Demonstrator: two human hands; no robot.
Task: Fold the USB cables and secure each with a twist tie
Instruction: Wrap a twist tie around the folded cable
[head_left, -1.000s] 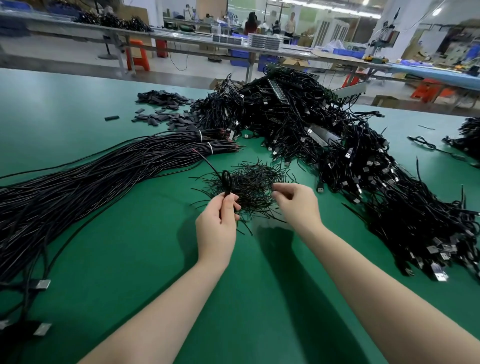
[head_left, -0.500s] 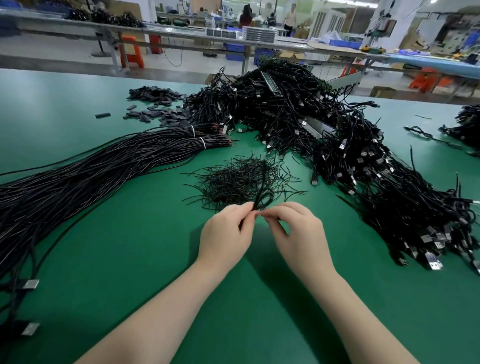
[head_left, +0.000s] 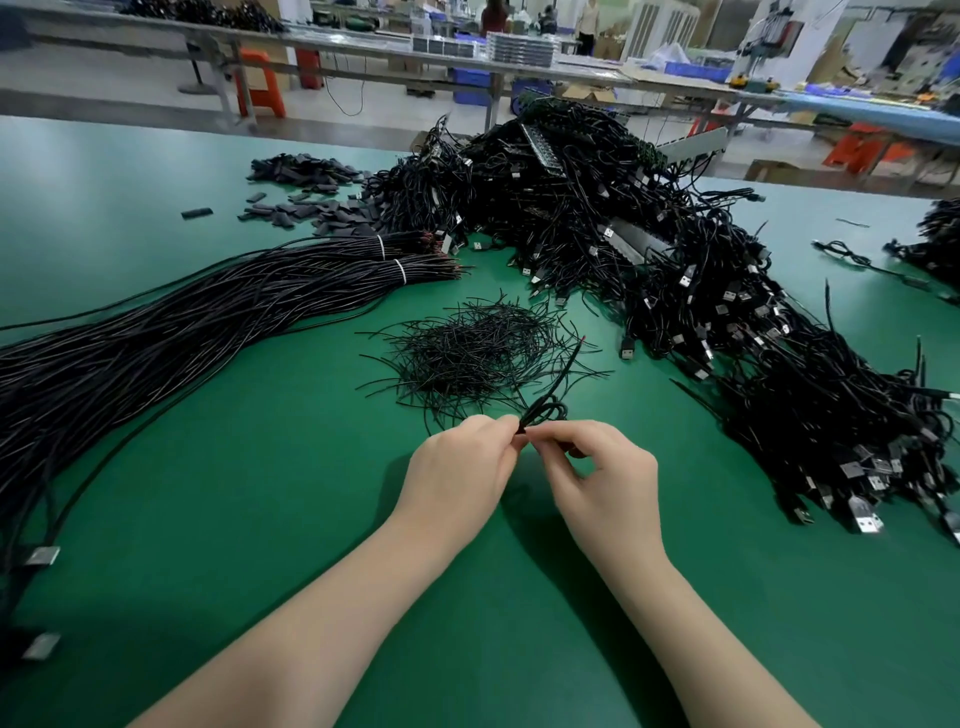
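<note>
Since a second ago the right hand has come in from the twist-tie heap to meet the left hand; fingertips are now touching. Both hands are pinching one folded USB cable, a small black loop sticking up just beyond the fingertips, one loose end trailing away over the twist-tie heap. Whether a tie is on it, cannot tell. Left of the hands, two banded bundles of straight cables are lying on the green worktop; right, one large tangled pile.

Both forearms rise from the lower frame, the left hand and right hand meeting at centre, fingertips pinched together.
</note>
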